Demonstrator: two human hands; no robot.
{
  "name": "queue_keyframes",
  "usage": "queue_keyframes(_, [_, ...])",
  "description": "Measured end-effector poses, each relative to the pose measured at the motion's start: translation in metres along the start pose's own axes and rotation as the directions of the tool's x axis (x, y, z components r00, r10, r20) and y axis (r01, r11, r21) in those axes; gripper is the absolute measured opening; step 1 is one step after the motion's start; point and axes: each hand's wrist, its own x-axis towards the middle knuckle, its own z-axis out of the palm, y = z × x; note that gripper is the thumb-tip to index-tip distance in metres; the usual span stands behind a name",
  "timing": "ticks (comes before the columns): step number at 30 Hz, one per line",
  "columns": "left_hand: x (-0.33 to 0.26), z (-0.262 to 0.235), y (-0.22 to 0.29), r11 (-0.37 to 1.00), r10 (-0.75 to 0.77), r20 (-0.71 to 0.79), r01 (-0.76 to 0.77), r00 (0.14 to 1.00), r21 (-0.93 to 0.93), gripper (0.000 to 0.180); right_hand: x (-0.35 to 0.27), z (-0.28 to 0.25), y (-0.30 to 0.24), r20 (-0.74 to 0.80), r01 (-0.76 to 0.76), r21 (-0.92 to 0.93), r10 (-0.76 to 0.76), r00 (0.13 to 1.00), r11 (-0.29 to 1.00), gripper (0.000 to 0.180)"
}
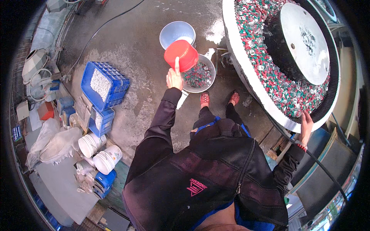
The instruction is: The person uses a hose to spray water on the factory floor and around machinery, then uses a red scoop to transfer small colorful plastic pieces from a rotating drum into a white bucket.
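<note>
My left hand (pixel 174 79) grips a red plastic bowl (pixel 179 53), which is tilted so that its outer base and side face me. Below and partly behind it, a metal basin (pixel 208 83) stands on the floor, part filled with small red, green and clear pieces (pixel 197 77). My right hand (pixel 306 125) rests at the white rim (pixel 266 109) of a big round machine tub, fingers stretched out toward the pieces inside. Masses of red, green and clear or metallic pieces (pixel 266 73) fill the tub's ring-shaped channel. What the bowl contains is hidden.
A grey-blue basin (pixel 177 31) stands beyond the bowl. Blue crates (pixel 123 82) of white granules are at left, with white buckets (pixel 108 159) nearer me. A metal disc (pixel 304 42) covers the tub's centre. Black cables (pixel 104 25) cross the wet floor.
</note>
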Motion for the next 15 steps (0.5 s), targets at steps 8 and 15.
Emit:
queue_keyframes(8, [0.027,-0.083,0.053,0.027,-0.283,0.466,0.493,0.838,-0.87,0.064,0.004,-0.027,0.041,-0.147,-0.069,-0.106,0.053,0.988,0.992,0.035])
queue_keyframes(15, [0.122,-0.147,0.206,0.834,0.192,0.105,-0.106,0.976,-0.542,0.049,0.058,-0.013,0.058,-0.188,0.046,0.121,-0.022,0.982,0.992,0.04])
